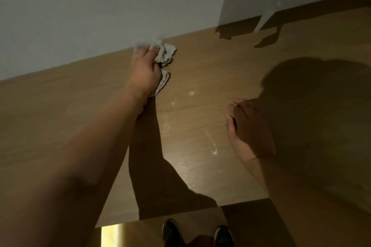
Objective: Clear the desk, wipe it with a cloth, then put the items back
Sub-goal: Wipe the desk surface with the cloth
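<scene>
Head view: left hand [145, 66] grips the bunched cloth [165, 54] at the counter's [60, 110] far edge, against the wall [80, 6]. White smears [212, 144] lie nearer the person and to the right of the cloth, so the next stroke pulls back and rightward. Right hand [247, 126] is closer to them; it looks relaxed and flat on the counter, holding nothing, but shadow blurs it.

Cloth [165, 54]: pale, crumpled, wavy-edged, bunched under left hand [145, 68], pressed on desk [200, 78] at back edge against wall, tail trailing beneath wrist. Desk: light wood-grain top, whitish smudges near middle, shadows across it.
</scene>
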Action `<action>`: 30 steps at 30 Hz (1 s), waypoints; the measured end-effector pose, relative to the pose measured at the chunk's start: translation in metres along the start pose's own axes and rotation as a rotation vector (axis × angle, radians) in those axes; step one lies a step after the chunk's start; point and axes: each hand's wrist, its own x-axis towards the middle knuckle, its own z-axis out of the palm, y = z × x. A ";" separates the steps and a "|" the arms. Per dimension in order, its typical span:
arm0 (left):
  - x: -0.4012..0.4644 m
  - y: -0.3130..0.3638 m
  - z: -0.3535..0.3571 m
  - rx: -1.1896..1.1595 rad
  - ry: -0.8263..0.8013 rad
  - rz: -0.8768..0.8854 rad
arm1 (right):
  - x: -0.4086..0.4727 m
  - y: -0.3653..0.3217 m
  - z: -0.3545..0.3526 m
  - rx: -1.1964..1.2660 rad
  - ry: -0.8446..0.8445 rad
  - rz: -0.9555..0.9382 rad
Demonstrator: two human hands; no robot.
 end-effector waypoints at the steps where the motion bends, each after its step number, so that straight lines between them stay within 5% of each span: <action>1: 0.006 0.000 0.000 0.001 -0.019 0.021 | 0.002 0.000 -0.001 -0.028 0.016 -0.029; 6: -0.049 0.017 -0.003 -0.060 -0.166 0.253 | 0.009 0.005 -0.005 -0.104 0.067 -0.167; 11: -0.192 0.039 0.001 -0.150 -0.436 0.533 | 0.005 0.001 -0.006 -0.078 0.062 -0.117; 14: -0.207 0.036 -0.004 -0.217 -0.490 0.634 | 0.005 0.002 -0.006 -0.041 0.075 -0.119; 18: -0.121 0.016 -0.014 -0.227 -0.131 0.280 | 0.005 0.002 -0.006 -0.037 0.068 -0.113; 21: -0.069 0.008 -0.004 -0.076 -0.090 0.074 | 0.006 0.000 -0.007 -0.028 0.031 -0.091; 25: -0.095 0.017 0.002 -0.020 -0.138 0.195 | 0.003 -0.006 -0.008 -0.008 0.005 -0.026; 30: -0.257 0.052 0.003 -0.141 -0.255 0.258 | 0.001 -0.005 -0.006 -0.019 0.042 -0.032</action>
